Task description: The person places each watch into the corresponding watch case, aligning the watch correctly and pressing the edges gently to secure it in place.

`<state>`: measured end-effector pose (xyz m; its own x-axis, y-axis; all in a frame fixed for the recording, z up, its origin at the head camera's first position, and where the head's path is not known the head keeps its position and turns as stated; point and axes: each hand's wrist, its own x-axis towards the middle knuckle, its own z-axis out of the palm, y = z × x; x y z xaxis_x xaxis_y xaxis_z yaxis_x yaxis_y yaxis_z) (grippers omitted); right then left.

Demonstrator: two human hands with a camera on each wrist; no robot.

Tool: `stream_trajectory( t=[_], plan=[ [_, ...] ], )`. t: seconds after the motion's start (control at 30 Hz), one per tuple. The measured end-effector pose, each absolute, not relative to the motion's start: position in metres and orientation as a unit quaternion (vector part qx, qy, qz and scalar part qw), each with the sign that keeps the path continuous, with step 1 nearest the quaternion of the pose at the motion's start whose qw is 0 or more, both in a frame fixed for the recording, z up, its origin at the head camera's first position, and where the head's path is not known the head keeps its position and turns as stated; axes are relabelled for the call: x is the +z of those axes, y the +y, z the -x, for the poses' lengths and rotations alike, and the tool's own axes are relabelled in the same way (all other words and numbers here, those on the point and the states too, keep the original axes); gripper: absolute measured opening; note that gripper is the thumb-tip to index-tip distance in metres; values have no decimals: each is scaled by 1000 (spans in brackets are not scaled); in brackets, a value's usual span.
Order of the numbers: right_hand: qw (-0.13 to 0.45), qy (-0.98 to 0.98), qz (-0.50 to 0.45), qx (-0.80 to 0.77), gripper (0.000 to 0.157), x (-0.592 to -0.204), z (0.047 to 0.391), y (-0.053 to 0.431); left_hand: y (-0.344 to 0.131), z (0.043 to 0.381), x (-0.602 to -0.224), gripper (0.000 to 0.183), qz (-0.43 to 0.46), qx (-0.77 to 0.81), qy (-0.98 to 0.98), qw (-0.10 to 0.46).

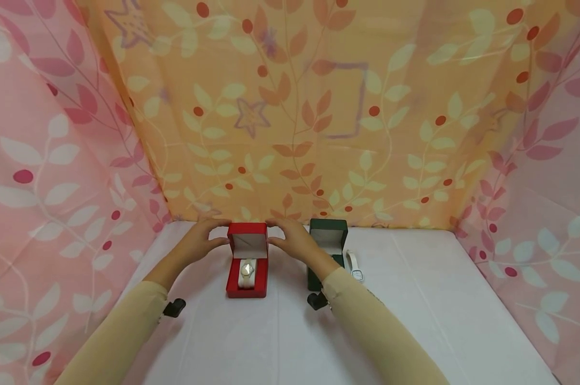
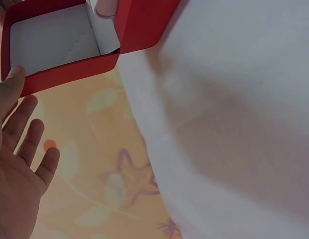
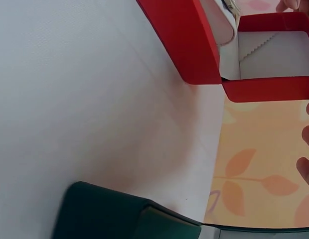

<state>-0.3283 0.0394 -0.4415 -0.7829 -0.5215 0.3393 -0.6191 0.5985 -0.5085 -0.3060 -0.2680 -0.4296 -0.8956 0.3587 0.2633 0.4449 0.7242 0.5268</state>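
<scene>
Left hand (image 1: 197,241) and right hand (image 1: 294,238) pinch the raised lid (image 1: 247,228) of a red rectangular box (image 1: 246,293) near the far edge of the white tabletop (image 1: 251,342), a pale-strapped round watch (image 1: 247,269) inside; even pressure from both hands should keep the lid square

dim light | soft shadows on tabletop (image 2: 244,64) | wrist views hazy

Far wall (image 1: 415,32): orange-yellow cloth printed with pale and orange leaves and red dots; purple star outlines (image 1: 252,116) on the left, an angular purple line (image 1: 365,91) right of centre
Left wall (image 1: 73,256): pink leafy cloth
Right wall (image 1: 549,176): similar pink cloth
Tabletop (image 1: 453,310): white, faintly creased
Light: soft, shadows blurred
</scene>
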Motion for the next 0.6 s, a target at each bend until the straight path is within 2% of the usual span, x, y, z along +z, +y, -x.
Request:
stream_trajectory(
  t=[0.6],
  plan=[
    [71,-886,-331,316,52,-438,329,36,-265,308,-435,51,230,-311,-918,90]
  ],
)
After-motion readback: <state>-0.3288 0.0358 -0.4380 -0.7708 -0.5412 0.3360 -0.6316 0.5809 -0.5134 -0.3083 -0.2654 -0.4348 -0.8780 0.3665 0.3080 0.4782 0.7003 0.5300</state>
